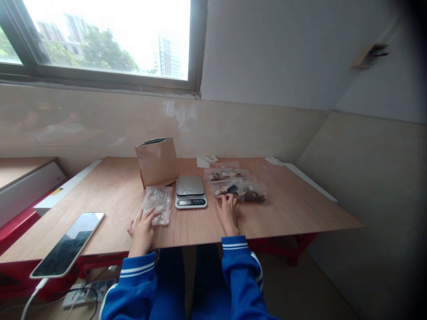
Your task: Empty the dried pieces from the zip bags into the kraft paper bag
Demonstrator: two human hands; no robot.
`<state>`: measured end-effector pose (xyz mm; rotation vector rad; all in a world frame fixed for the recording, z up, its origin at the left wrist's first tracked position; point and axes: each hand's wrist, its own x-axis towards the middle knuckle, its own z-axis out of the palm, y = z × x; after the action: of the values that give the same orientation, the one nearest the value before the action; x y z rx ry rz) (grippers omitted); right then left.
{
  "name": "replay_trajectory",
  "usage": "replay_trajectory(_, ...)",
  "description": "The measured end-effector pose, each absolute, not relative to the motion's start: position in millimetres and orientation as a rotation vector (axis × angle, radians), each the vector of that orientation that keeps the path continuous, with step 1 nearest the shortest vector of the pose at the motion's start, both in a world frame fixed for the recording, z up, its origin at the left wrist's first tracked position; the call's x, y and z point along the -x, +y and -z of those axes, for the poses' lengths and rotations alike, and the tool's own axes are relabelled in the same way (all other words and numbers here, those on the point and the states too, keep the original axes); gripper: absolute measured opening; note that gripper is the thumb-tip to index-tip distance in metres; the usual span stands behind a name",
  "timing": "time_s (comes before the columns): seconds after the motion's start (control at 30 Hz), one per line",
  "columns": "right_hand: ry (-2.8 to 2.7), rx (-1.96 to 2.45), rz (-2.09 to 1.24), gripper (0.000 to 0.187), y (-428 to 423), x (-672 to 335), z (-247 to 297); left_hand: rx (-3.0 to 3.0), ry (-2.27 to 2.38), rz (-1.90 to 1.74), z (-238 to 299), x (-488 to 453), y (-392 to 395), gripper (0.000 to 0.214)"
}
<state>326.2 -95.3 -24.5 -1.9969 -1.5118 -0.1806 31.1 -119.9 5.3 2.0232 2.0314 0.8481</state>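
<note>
My left hand [143, 227] lies flat on the wooden table [293, 209], fingers spread, its fingertips touching a stack of clear plastic bags [156, 203]. My right hand [228, 211] rests flat with fingers apart, its tips at the near edge of a clear bag filled with dark pieces [243, 192]. Between the hands stands a small digital scale [190, 191] with nothing on its metal plate. More filled clear bags [224, 174] lie behind the first one. A brown paper bag [157, 162] stands upright behind the plastic bags. Both sleeves are blue with white stripes.
A phone [69, 243] lies at the table's near left corner with a white cable hanging off the edge. Crumpled white scraps [206, 160] sit at the back of the table. A window and tiled wall stand behind; a wall closes the right side.
</note>
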Motion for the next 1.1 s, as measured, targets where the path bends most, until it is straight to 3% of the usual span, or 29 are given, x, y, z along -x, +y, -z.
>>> replay_trajectory(0.13, -1.559, 1.860, 0.210, 0.038, -92.4, -325.1, 26.1, -1.993, 1.946, -0.891, -19.9, -31.0, -124.4, 0.054)
replay_trajectory(0.27, -1.636, 1.880, 0.119, 0.023, -92.4, -326.0, 27.9, -1.905, 1.817, -1.002, -26.7, -27.8, -127.5, 0.038)
replay_trajectory(0.43, -1.553, 2.008, 0.090, 0.021, -96.0, -326.1, 22.6, -1.846, 1.529, -1.163, -28.3, -35.6, -132.7, 0.033)
replay_trajectory(0.7, -1.284, 1.990, 0.062, 0.022, -130.0, -316.2, 27.4, -1.797, 1.130, -0.965, -40.8, -86.8, -149.3, 0.029)
replay_trajectory(0.87, -0.917, 1.680, 0.052, 0.024, -150.9, -316.1, 0.8, -1.712, 1.087, -0.903, -42.6, -104.5, -155.0, 0.034)
replay_trajectory(1.03, -0.799, 1.306, -0.199, 0.028, -158.8, -292.6, -46.5, -1.665, 1.061, -1.081, -44.4, -127.4, -159.3, 0.054)
replay_trajectory(1.1, -0.796, 1.244, -0.306, 0.030, -158.9, -278.3, -53.5, -1.628, 0.960, -1.113, -46.9, -132.6, -160.0, 0.049)
